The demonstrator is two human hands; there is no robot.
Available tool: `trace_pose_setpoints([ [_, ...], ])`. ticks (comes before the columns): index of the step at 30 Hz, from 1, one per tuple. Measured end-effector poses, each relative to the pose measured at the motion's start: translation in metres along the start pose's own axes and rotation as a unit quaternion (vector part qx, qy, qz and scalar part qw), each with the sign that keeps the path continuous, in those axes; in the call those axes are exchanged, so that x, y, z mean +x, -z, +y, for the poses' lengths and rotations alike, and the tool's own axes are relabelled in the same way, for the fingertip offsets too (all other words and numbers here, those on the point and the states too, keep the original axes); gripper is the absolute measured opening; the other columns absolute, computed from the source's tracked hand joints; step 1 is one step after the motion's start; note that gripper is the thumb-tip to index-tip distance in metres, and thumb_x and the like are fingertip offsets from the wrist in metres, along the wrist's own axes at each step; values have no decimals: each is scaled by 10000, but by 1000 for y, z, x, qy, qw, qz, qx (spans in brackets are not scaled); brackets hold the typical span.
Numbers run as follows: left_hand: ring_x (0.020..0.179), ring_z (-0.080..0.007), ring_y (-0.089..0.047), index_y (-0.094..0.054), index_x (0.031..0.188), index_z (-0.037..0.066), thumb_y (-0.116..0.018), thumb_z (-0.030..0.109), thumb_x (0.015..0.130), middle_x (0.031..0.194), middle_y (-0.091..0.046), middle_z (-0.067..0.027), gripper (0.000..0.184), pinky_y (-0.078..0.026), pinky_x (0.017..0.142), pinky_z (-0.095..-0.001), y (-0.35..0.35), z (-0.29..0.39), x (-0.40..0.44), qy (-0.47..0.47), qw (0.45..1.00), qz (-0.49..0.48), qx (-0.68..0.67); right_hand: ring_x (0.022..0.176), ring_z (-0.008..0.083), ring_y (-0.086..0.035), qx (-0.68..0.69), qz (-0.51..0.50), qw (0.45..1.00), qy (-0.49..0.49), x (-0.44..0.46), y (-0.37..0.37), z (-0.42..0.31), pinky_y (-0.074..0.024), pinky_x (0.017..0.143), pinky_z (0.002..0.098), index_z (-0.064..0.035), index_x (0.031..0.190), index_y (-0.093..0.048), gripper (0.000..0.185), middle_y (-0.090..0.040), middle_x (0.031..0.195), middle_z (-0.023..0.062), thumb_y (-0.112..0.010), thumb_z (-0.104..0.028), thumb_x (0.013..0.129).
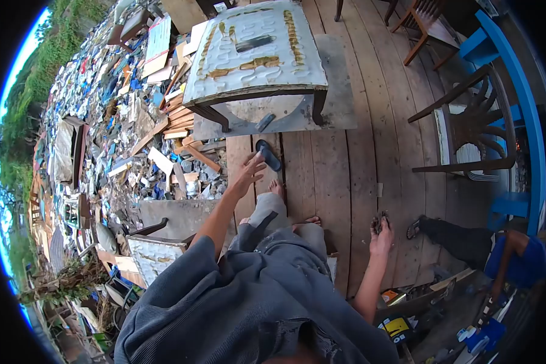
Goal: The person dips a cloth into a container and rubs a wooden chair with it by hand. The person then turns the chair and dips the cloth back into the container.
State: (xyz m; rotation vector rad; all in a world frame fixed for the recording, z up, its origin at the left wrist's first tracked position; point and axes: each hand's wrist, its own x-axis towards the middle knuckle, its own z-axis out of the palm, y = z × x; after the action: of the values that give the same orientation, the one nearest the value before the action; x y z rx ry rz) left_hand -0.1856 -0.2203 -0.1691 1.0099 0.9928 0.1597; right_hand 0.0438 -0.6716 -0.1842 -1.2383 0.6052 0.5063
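Observation:
My left hand [247, 175] is held out in the air, fingers apart and with nothing in it. Just beyond its fingertips a dark slipper [269, 156] lies on the planks. Over the floor on the right, my right hand [380, 236] is loosely curled around something dark; its fingers look blackened, and what they hold is unclear. In front of me stands a low dark-legged piece of furniture [255, 67], its white top streaked with brownish glue-like patches. A dark flat strip [254, 43] rests on this top. Below its front edge a small dark block [265, 122] sits on a grey sheet [340, 115].
Wooden planks [321, 164] form the floor. At left, rubbish and wood scraps [127, 121] cover the ground. A wooden chair frame [467, 127] and blue frame [528, 109] stand right. Another person's leg [452, 239] reaches in from the right. A white-seated chair [155, 258] is beside me.

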Motion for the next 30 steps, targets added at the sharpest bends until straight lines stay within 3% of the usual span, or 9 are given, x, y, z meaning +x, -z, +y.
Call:
trace_pose_setpoints([
  [5, 1496, -342, -395, -150, 1644, 93, -654, 678, 935, 1644, -336, -181, 1049, -393, 1188, -594, -2, 44, 80, -79, 960, 14, -266, 991, 149, -658, -91, -86, 992, 14, 47, -116, 15, -563, 845, 340, -94, 1230, -665, 217, -693, 1112, 16, -674, -148, 1020],
  [8, 1532, -381, -310, -52, 1660, 132, -768, 740, 794, 1656, -264, -189, 1278, -334, 1202, -665, -6, 79, 125, -111, 914, 63, -384, 992, 136, -653, -80, -75, 994, 0, 95, -171, 30, -555, 838, 323, -113, 1247, -663, 235, -691, 1133, 10, -678, -158, 1017],
  [11, 1519, -385, -323, -44, 1658, 159, -798, 754, 746, 1634, -293, -181, 1325, -317, 1212, -667, -16, 105, 156, -170, 891, 65, -417, 920, 161, -667, -50, -22, 999, 2, 150, -232, 41, -566, 816, 350, -102, 1216, -667, 192, -695, 1064, 6, -649, -137, 1028],
  [16, 1439, -360, -419, -425, 1550, 152, -796, 714, 789, 1553, -453, -151, 1016, -337, 1208, -621, -23, 125, 190, -226, 854, 95, -460, 946, 159, -674, -65, -43, 997, 8, 234, -331, 54, -573, 833, 350, -119, 1324, -654, 294, -709, 1132, 21, -629, -143, 1032],
  [19, 1454, -357, -415, -378, 1589, 182, -763, 699, 832, 1590, -429, -119, 995, -338, 1206, -616, -37, 139, 188, -264, 837, 108, -467, 959, 168, -681, -95, -93, 990, 47, 263, -385, 59, -573, 835, 354, -109, 1326, -651, 297, -706, 1150, 28, -634, -148, 1032],
  [20, 1404, -345, -476, -462, 1534, 175, -778, 618, 840, 1522, -513, -97, 882, -373, 1180, -604, -49, 150, 184, -275, 824, 133, -478, 941, 156, -678, -78, -125, 987, 61, 271, -398, 61, -568, 813, 340, -96, 1310, -656, 285, -701, 1150, 28, -646, -148, 1030],
  [24, 1333, -320, -532, -530, 1462, 171, -723, 544, 821, 1462, -554, -75, 766, -432, 1124, -574, -51, 160, 192, -245, 821, 193, -479, 995, 180, -691, -84, -186, 970, 132, 327, -450, 96, -584, 848, 351, -21, 1288, -651, 290, -697, 1173, 58, -661, -139, 1023],
  [27, 1326, -314, -537, -535, 1457, 169, -693, 590, 831, 1458, -559, -73, 771, -434, 1125, -565, -49, 160, 198, -241, 819, 214, -474, 1042, 206, -693, -24, -279, 947, 158, 360, -475, 141, -592, 881, 369, 8, 1304, -633, 321, -693, 1197, 86, -665, -127, 1015],
  [30, 1335, -306, -528, -529, 1459, 168, -667, 603, 844, 1460, -559, -71, 765, -428, 1131, -556, -54, 160, 199, -251, 819, 222, -465, 1041, 206, -693, -15, -282, 948, 147, 349, -486, 148, -593, 874, 369, 8, 1307, -631, 322, -691, 1199, 87, -664, -127, 1016],
])
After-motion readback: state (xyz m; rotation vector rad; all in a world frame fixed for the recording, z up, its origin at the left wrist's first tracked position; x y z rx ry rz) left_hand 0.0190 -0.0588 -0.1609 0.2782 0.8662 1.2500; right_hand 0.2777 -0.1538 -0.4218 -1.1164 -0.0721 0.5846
